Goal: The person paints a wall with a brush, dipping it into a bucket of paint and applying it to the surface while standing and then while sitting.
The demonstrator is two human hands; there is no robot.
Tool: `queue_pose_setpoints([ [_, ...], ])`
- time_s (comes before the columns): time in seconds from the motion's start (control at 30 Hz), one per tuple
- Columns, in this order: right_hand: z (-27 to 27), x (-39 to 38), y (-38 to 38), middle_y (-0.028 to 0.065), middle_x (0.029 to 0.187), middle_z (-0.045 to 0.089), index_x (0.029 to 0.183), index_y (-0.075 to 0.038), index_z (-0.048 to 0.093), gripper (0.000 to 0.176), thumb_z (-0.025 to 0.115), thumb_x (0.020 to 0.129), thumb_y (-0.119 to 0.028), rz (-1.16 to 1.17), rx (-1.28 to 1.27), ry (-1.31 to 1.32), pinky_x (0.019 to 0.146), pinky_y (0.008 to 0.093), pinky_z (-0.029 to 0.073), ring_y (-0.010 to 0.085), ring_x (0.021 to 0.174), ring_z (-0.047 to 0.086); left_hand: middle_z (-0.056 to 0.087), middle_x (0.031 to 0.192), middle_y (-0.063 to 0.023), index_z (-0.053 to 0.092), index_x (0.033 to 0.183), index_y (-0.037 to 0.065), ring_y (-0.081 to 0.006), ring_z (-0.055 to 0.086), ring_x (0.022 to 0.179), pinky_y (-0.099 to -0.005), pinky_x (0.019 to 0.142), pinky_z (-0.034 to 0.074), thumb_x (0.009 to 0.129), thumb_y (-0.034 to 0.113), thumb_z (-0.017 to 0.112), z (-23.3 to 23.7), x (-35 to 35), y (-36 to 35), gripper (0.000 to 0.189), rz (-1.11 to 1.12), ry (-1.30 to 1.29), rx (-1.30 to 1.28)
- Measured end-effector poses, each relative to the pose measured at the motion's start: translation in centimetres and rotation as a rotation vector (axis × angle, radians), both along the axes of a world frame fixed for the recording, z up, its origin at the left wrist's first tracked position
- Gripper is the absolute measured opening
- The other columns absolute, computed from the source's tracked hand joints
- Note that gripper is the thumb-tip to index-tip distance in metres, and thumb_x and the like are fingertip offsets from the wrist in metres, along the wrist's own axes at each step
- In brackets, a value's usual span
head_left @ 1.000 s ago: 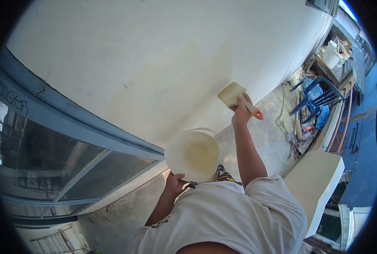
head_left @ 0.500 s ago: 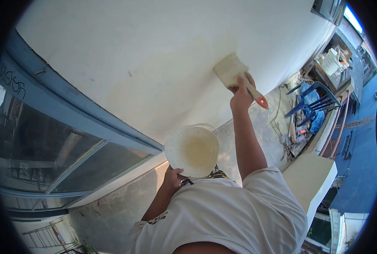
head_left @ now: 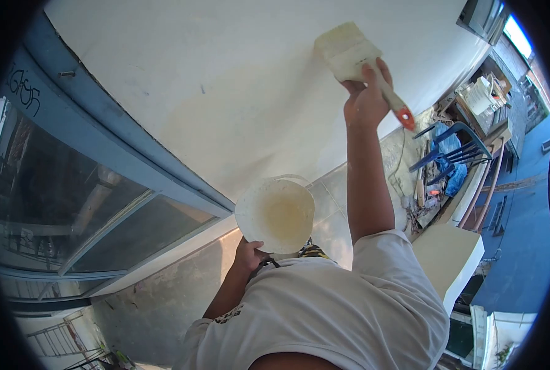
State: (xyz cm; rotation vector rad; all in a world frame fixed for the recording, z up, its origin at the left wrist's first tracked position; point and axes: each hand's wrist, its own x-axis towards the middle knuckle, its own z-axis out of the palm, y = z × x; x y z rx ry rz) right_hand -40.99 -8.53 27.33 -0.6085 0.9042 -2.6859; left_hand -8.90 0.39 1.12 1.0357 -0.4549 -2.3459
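Note:
My right hand is closed around the handle of a wide paintbrush, raised out in front of me. Pale paint coats its bristles, which overlap the white wall in this view; the handle's end is red. Low in front of my body, my left hand grips the near rim of a white bucket, thumb on top and the other fingers mostly hidden below. Cream-coloured paint lies inside the bucket. A damp, slightly darker patch shows on the wall around and left of the brush.
To the left runs a blue-framed glass window along the wall. At right stand a blue plastic chair, a blue bag and scattered debris. A cream ledge is close by my right side, above the grey floor.
My right hand has moved the paintbrush upward and slightly right along the wall. The bucket in my left hand has shifted slightly left and up in view.

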Motion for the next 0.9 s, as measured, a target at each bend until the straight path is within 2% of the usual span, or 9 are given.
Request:
queue_pose_setpoints([
  [0.1,-7.2,-0.6,0.3,0.0162,0.110,0.052,0.119,0.000,0.044,0.038,0.054,0.082,-0.003,-0.028,0.188,-0.020,0.067,0.0379,0.057,0.0294,0.091,0.060,0.041,0.126,-0.0188,0.025,0.134,0.007,-0.0402,0.046,0.114,-0.0588,0.091,0.043,0.072,-0.010,0.040,-0.4,0.6,0.2,0.065,-0.001,-0.031,-0.020],
  [0.17,-7.6,-0.5,1.2,0.0165,0.109,0.052,0.119,0.000,0.044,0.038,0.054,0.082,-0.003,-0.031,0.226,-0.025,0.066,0.0374,0.057,0.0291,0.091,0.060,0.041,0.126,-0.0189,0.025,0.134,0.007,-0.0402,0.047,0.114,-0.0589,0.091,0.042,0.073,-0.010,0.040,-1.0,1.0,0.4,0.065,0.012,-0.043,-0.032],
  [0.27,-1.5,0.6,2.4,0.0175,0.108,0.052,0.117,-0.001,0.045,0.036,0.054,0.082,-0.003,-0.054,0.001,0.033,0.067,0.0386,0.056,0.0304,0.092,0.059,0.040,0.126,-0.0187,0.025,0.134,0.008,-0.0398,0.047,0.114,-0.0587,0.092,0.042,0.073,-0.009,0.041,-1.4,1.6,0.5,0.065,-0.002,-0.019,-0.031],
  [0.33,1.4,1.4,1.5,0.0157,0.106,0.053,0.118,0.001,0.045,0.038,0.056,0.082,-0.005,-0.034,-0.095,0.088,0.062,0.0321,0.055,0.0239,0.085,0.060,0.040,0.126,-0.0187,0.026,0.134,0.009,-0.0398,0.047,0.113,-0.0584,0.092,0.042,0.073,-0.010,0.041,-0.8,1.8,0.1,0.065,-0.024,-0.010,0.006],
  [0.5,-8.3,0.0,0.7,0.0154,0.110,0.052,0.117,0.000,0.046,0.038,0.056,0.080,-0.003,-0.057,0.138,-0.061,0.065,0.0366,0.056,0.0254,0.094,0.057,0.039,0.127,-0.0191,0.026,0.133,0.009,-0.0400,0.045,0.115,-0.0587,0.092,0.041,0.073,-0.011,0.040,0.5,3.0,0.6,0.065,0.019,0.001,0.003],
  [0.6,-10.1,-0.7,1.0,0.0158,0.111,0.052,0.118,0.001,0.046,0.039,0.055,0.080,-0.001,-0.108,0.176,-0.072,0.067,0.0380,0.057,0.0268,0.095,0.058,0.038,0.128,-0.0194,0.026,0.134,0.008,-0.0403,0.044,0.116,-0.0592,0.092,0.042,0.072,-0.011,0.039,0.7,4.0,0.7,0.066,0.037,0.014,-0.022],
  [0.67,-9.1,-1.3,-0.1,0.0151,0.108,0.054,0.114,0.002,0.049,0.036,0.054,0.079,0.000,-0.145,0.235,-0.069,0.068,0.0392,0.057,0.0274,0.094,0.058,0.038,0.129,-0.0195,0.026,0.133,0.007,-0.0403,0.044,0.116,-0.0596,0.092,0.042,0.072,-0.011,0.040,-0.2,5.1,1.2,0.065,0.034,0.001,-0.032],
  [0.8,0.3,-0.8,-1.0,0.0160,0.104,0.055,0.110,0.003,0.052,0.031,0.054,0.079,0.001,-0.145,0.136,0.046,0.062,0.0373,0.058,0.0246,0.085,0.060,0.039,0.128,-0.0185,0.026,0.133,0.008,-0.0393,0.045,0.115,-0.0591,0.091,0.043,0.072,-0.008,0.042,-1.6,6.3,1.1,0.065,0.006,0.014,-0.076],
  [0.9,0.8,-0.5,1.5,0.0180,0.106,0.054,0.114,0.002,0.048,0.035,0.053,0.080,0.000,-0.162,0.117,0.091,0.063,0.0376,0.058,0.0287,0.088,0.060,0.039,0.128,-0.0182,0.025,0.134,0.009,-0.0389,0.046,0.115,-0.0583,0.090,0.044,0.072,-0.008,0.042,-1.8,6.7,1.4,0.066,0.038,0.046,-0.022],
])
